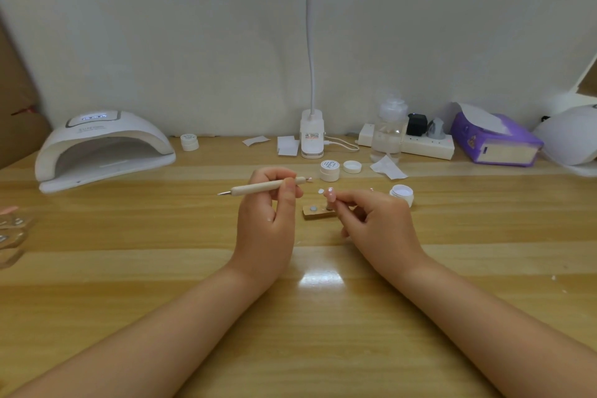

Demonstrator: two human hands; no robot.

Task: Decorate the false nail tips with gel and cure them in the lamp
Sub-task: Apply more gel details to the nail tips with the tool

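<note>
At the centre of the frame the person's left hand (268,200) holds a pale wooden dotting tool (268,186) nearly level above the table (161,268); its grip is pinched round the shaft, thumb and fingers curled over it, with the metal point toward the left of the frame and the small tipped end toward the right. Just right of centre the right hand (378,220) has its grip pinched on a thin stick that carries a pink false nail tip (330,193), the tip facing the tool's end and a little apart from it. Below the nail tip lies a small wooden holder block (318,213) with a round pale pad on top; whether the stick stands in the block or is lifted clear of it is hard to tell.

Behind the hands stand a closed white gel jar (329,170), a loose white lid (352,167) beside it and, further right, an open jar (401,193) just beside the right hand. In the upper left of the frame the white curing lamp (103,149) sits on the table with its opening toward the person, well apart from the nail tip. At the back are a clip-on desk light (311,136), a clear pump bottle (389,129), a power strip (426,147) and a purple tissue pack (494,139).
</note>
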